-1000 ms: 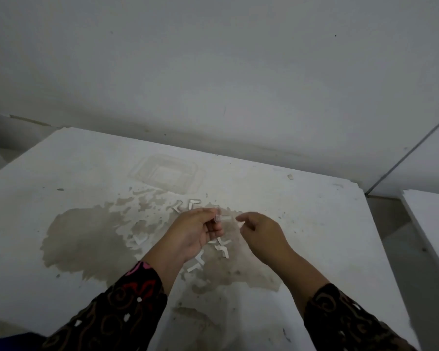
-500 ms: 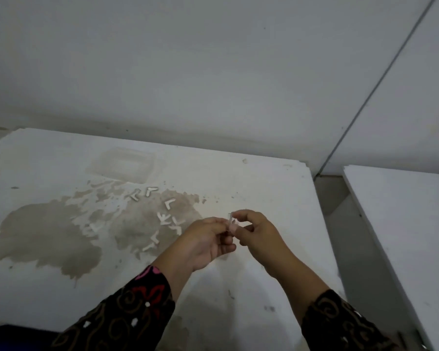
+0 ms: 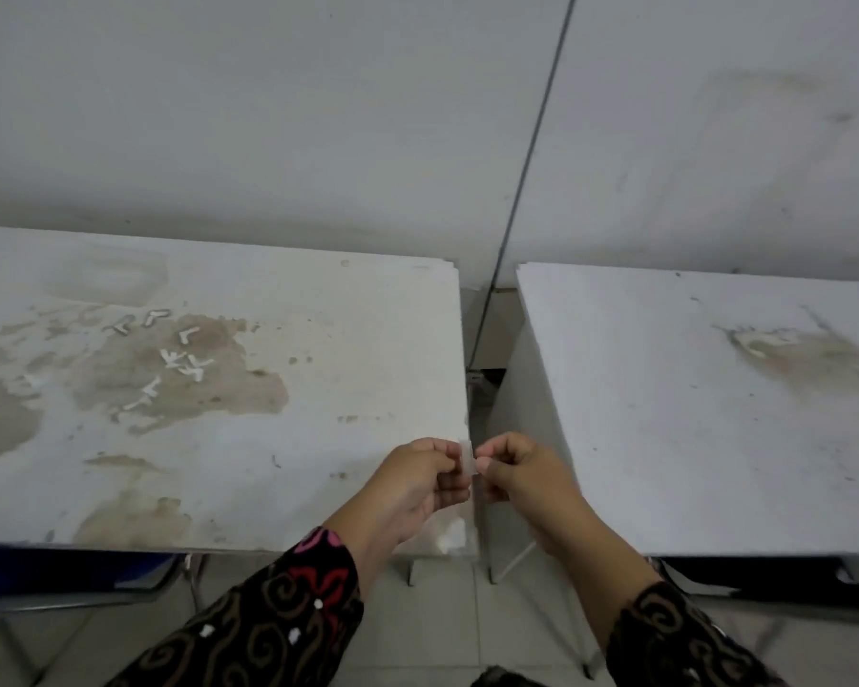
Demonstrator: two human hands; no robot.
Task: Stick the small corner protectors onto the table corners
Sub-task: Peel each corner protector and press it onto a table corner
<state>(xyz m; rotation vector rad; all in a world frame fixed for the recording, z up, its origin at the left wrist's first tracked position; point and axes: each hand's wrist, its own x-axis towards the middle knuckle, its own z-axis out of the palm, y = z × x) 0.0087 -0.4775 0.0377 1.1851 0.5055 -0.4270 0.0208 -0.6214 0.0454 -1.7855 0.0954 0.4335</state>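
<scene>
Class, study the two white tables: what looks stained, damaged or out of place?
The left white table carries large brown patches, like stains or peeled coating, with small white L-shaped corner protectors scattered on them. The right white table bears a smaller brown smear. The left hand and right hand pinch one protector.

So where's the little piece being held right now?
Head view, lower centre: the corner protector is pinched between the left hand and right hand, over the right edge of the stained table.
</scene>
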